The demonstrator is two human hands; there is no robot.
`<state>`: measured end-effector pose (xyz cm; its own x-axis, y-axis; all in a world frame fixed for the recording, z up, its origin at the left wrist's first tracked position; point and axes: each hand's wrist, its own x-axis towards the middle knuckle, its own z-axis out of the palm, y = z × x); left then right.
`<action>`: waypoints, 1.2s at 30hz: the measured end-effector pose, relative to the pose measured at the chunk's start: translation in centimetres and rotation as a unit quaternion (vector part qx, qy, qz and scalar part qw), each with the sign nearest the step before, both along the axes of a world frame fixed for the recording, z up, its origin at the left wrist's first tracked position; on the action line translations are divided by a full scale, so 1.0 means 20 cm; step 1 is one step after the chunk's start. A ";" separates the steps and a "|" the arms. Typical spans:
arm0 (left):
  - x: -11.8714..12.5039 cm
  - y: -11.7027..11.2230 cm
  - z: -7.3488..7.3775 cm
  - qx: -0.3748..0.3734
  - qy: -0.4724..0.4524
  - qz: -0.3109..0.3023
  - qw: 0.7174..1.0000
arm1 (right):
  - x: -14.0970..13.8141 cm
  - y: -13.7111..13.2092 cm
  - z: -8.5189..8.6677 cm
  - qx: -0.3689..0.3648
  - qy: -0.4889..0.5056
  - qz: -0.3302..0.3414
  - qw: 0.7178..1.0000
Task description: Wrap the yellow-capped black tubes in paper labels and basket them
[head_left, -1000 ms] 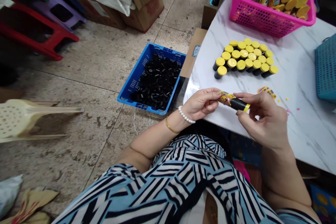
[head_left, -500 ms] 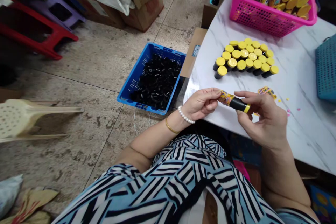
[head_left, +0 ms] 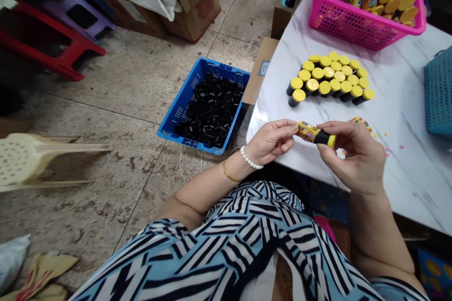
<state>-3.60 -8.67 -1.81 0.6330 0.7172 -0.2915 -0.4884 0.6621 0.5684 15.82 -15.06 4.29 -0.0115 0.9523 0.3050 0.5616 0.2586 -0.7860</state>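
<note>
Over the near edge of the table, my right hand [head_left: 358,157] grips a small black tube [head_left: 322,138] with a yellow cap [head_left: 331,141] between thumb and fingers. A printed yellow label [head_left: 306,131] covers the tube's left part. My left hand [head_left: 272,142], closed in a pinch, holds the label's left end. Whether it also grips the tube beneath cannot be made out. Beyond my hands, several black tubes with yellow caps [head_left: 339,76] stand close together. More printed labels [head_left: 360,122] lie on the table behind my right hand.
A pink basket [head_left: 363,28] of yellow-capped pieces stands at the table's back, a teal basket [head_left: 439,94] at its right. On the floor, a blue crate [head_left: 176,113] holds small black parts. A cream plastic stool [head_left: 21,160] and cardboard boxes [head_left: 197,14] are farther left.
My right hand has shifted slightly left along with the tube. More of the printed label now lies over the tube, and less black shows. My left hand has barely moved.
</note>
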 end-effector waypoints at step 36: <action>0.09 0.16 0.12 0.124 0.206 -0.037 0.970 | 0.20 0.28 -0.22 0.097 0.028 0.126 0.987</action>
<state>-1.83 -5.50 0.69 0.5522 0.7543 -0.3551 -0.1430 0.5053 0.8510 19.77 -9.48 -0.20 -0.2189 0.8448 0.4883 0.4163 0.5335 -0.7363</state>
